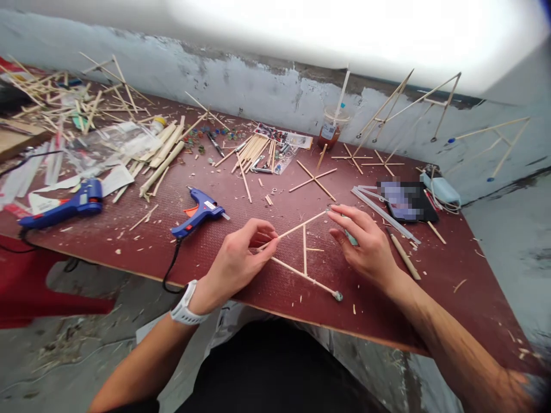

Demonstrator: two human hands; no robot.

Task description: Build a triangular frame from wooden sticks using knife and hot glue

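Observation:
An A-shaped frame of thin wooden sticks (305,252) lies before me near the table's front edge. My left hand (245,249) pinches it close to its pointed end, fingers partly covering the join. A greenish bead-like lump (338,296) sits on the tip of the nearer leg. My right hand (364,238) is at the tip of the farther leg, fingers stretched out and thumb apart; the fingertips seem to touch that tip and hide it. Partly under this hand shows a small green object (350,237), its kind unclear.
Two blue glue guns (200,212) (81,205) lie to the left. Behind are loose sticks (253,152), crossed sticks (313,180) and a drink cup (333,129) with a straw. More stick frames (447,103) lean on the right wall, near a dark phone-like object (407,201).

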